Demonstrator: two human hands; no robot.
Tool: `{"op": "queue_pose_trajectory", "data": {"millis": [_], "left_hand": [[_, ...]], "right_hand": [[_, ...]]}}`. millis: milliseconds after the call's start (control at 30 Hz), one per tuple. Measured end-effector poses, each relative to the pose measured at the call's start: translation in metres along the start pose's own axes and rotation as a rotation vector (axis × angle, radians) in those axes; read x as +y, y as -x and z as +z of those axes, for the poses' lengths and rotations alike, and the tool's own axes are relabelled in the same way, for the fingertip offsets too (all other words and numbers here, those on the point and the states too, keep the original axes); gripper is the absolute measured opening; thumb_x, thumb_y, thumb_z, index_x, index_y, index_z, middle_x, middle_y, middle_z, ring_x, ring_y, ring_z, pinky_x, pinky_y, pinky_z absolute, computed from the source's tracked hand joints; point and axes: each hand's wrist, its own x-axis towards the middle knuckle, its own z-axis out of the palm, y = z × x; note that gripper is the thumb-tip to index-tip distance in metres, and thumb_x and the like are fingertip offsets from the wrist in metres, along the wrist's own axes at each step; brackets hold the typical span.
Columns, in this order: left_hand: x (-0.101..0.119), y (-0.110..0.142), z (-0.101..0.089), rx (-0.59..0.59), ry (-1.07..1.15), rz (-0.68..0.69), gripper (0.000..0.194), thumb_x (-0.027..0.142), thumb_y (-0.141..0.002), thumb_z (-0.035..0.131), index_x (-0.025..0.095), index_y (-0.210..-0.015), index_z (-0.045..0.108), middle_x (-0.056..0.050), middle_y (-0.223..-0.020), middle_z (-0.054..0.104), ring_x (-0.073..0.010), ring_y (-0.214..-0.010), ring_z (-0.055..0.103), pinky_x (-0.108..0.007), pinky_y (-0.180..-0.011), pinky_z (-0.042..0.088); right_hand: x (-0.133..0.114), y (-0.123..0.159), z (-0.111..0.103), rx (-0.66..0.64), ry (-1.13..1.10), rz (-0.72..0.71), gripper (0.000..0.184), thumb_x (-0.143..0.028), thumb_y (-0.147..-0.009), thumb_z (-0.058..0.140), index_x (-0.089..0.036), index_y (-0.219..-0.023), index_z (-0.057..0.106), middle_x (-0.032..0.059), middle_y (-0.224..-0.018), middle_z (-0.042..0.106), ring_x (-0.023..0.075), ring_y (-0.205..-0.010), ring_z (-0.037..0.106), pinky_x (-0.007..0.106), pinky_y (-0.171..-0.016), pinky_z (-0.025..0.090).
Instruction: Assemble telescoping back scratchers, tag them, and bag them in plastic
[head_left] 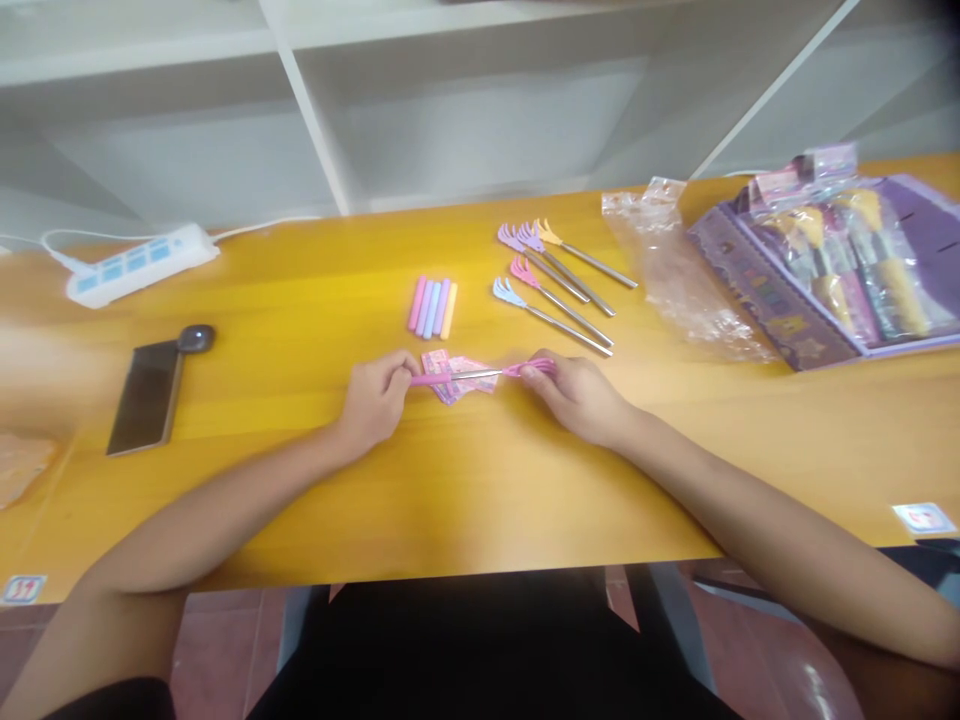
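Observation:
A pink back scratcher (480,374) with a metal rod is stretched level between my hands. My left hand (377,398) grips its pink handle sleeve, and my right hand (581,397) is closed on its claw end. Beneath it lie several small pink printed cards (460,385). Just beyond, pastel handle sleeves (433,308) lie side by side. Behind my right hand are several more back scratchers without sleeves: a blue one (553,317), a pink one (562,301), a yellow one (589,259) and purple ones (555,262).
A purple display box (795,325) with bagged back scratchers stands at the right, beside clear plastic bags (675,270). On the left are a white power strip (142,265), a phone (145,397) and a small dark round object (196,338). White shelving (307,110) rises behind the table.

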Motion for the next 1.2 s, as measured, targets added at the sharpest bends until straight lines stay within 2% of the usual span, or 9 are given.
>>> {"op": "queue_pose_trajectory", "data": {"millis": [200, 500, 733, 1033, 1200], "left_hand": [[0.002, 0.002, 0.001, 0.003, 0.010, -0.005, 0.021, 0.025, -0.092, 0.044, 0.022, -0.078, 0.060, 0.005, -0.058, 0.042, -0.0153, -0.056, 0.040, -0.033, -0.060, 0.030], [-0.001, 0.005, 0.007, 0.022, 0.012, 0.002, 0.020, 0.024, -0.092, 0.046, 0.022, -0.079, 0.061, 0.004, -0.058, 0.045, -0.0154, -0.056, 0.042, -0.032, -0.058, 0.030], [0.001, 0.006, 0.011, 0.027, 0.019, -0.009, 0.020, 0.025, -0.092, 0.047, 0.022, -0.079, 0.061, 0.005, -0.056, 0.041, -0.0147, -0.053, 0.037, -0.032, -0.057, 0.028], [-0.011, -0.006, 0.002, -0.138, 0.145, -0.052, 0.023, 0.025, -0.095, 0.045, 0.022, -0.084, 0.065, 0.005, -0.058, 0.040, -0.0151, -0.053, 0.035, -0.031, -0.054, 0.026], [-0.010, -0.009, 0.000, -0.183, 0.104, -0.020, 0.024, 0.030, -0.100, 0.046, 0.022, -0.094, 0.068, 0.006, -0.059, 0.037, -0.0145, -0.054, 0.031, -0.029, -0.055, 0.026]], "right_hand": [[-0.001, 0.001, 0.005, -0.011, 0.004, 0.018, 0.059, -0.070, -0.112, 0.037, -0.021, -0.106, 0.070, 0.0112, -0.095, 0.078, 0.0259, -0.084, 0.073, 0.035, -0.076, 0.050], [-0.009, 0.002, 0.008, 0.017, -0.065, 0.037, 0.060, -0.074, -0.111, 0.038, -0.022, -0.100, 0.066, 0.0096, -0.087, 0.076, 0.0243, -0.077, 0.070, 0.035, -0.070, 0.048], [-0.009, 0.004, 0.010, 0.013, -0.068, 0.049, 0.062, -0.075, -0.110, 0.037, -0.022, -0.100, 0.066, 0.0085, -0.080, 0.073, 0.0237, -0.070, 0.067, 0.035, -0.067, 0.047], [-0.010, -0.001, -0.001, -0.018, -0.074, 0.013, 0.061, -0.074, -0.111, 0.039, -0.022, -0.102, 0.068, 0.0069, -0.080, 0.072, 0.0228, -0.071, 0.067, 0.034, -0.068, 0.046], [-0.001, -0.007, -0.014, -0.062, -0.045, -0.052, 0.059, -0.071, -0.111, 0.041, -0.022, -0.106, 0.073, 0.0081, -0.088, 0.076, 0.0236, -0.079, 0.070, 0.033, -0.072, 0.046]]}}
